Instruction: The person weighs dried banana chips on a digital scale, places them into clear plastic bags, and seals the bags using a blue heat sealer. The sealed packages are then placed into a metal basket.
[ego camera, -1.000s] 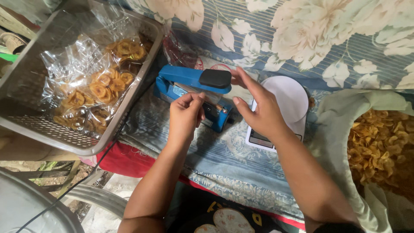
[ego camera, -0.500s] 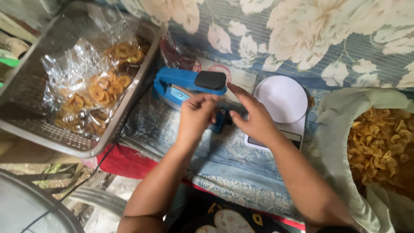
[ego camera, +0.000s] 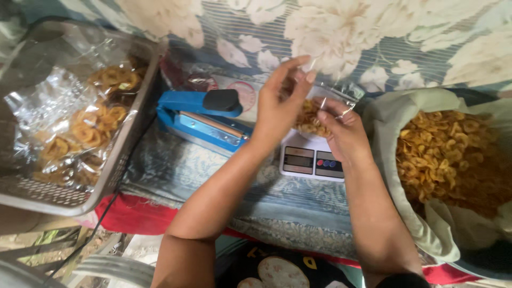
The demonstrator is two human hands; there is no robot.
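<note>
Above the white scale, the left hand and right hand pinch a clear bag of chips. Left of it sits a blue sealer. Far right, a big sack of chips lies open.

Blue sealer with black knob; white scale; golden-yellow chips right; blue-striped cloth, cream flowers, far.
</note>
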